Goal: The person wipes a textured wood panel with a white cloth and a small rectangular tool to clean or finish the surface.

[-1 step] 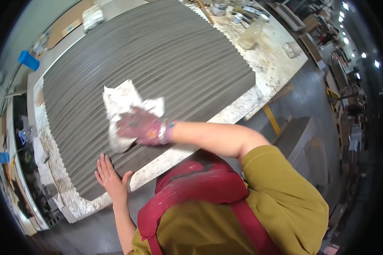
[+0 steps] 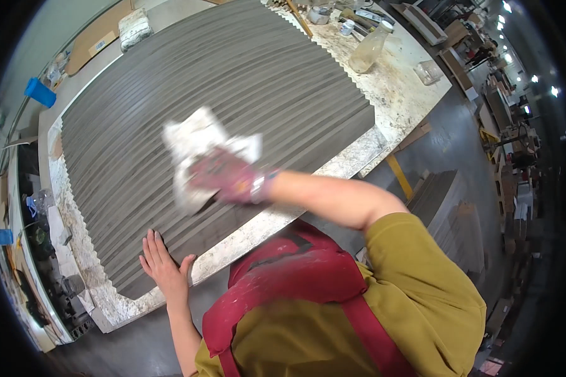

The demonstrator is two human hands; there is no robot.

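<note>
A large grey board with ridged stripes (image 2: 233,81) lies across the white, stained table (image 2: 261,235). My right hand (image 2: 229,178), in a stained purple-red glove, is closed on a white cloth (image 2: 198,135) and presses it against the stripes near the board's front middle. Motion blurs the glove and cloth, and the cloth hides the surface under it. Bare and flat, my left hand (image 2: 166,265) rests on the board's near left edge, fingers stretched out and thumb apart.
At the far right of the table stand a cloudy bottle (image 2: 370,49), a clear jar (image 2: 427,73) and several tools. A folded white cloth pad (image 2: 134,29) lies at the back left, near a blue cup (image 2: 40,92). Stacked grey boards (image 2: 437,207) stand right of the table.
My right hand and the white cloth have slid right and slightly away from me over the board. My left hand stays in place.
</note>
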